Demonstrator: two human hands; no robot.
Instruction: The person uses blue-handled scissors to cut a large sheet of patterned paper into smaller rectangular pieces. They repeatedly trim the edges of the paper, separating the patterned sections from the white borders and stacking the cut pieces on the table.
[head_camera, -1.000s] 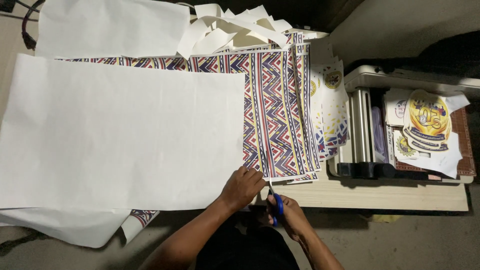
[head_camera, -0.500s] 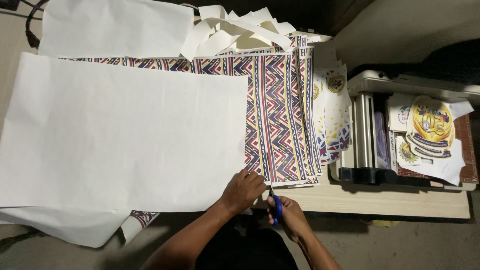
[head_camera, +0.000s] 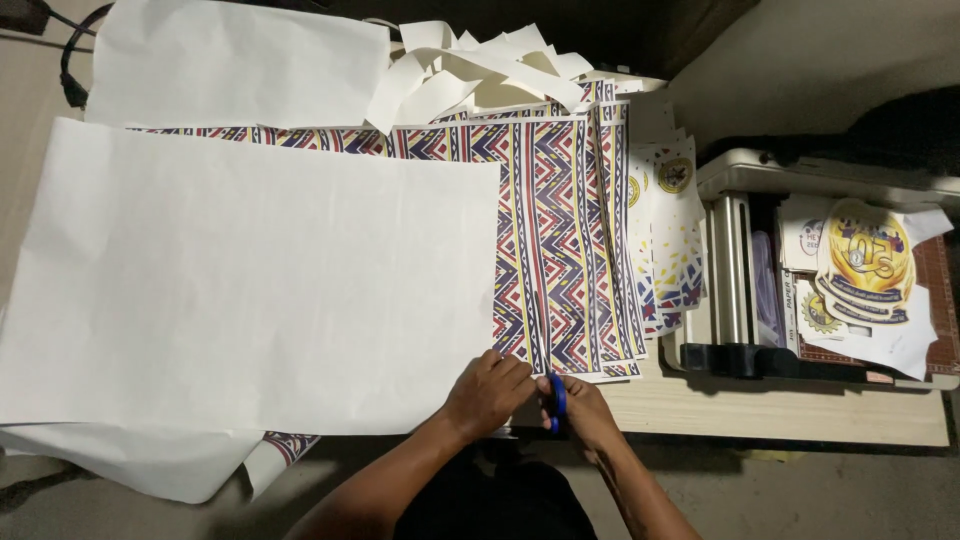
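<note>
While a broad blank white sheet (head_camera: 250, 290) lies left of the grip, the left hand (head_camera: 487, 392) presses flat, fingers spread, on the near edge of the patterned printed sheets (head_camera: 560, 240) on the bench (head_camera: 780, 410). Just right of it, the right hand (head_camera: 585, 412) is closed round blue-handled scissors (head_camera: 556, 400), blades apparently entering the print's edge, though they are barely visible. The cut looks newly begun; continuing would call for following a stripe away from the grip. A laminator (head_camera: 740, 300) sits farther right.
</note>
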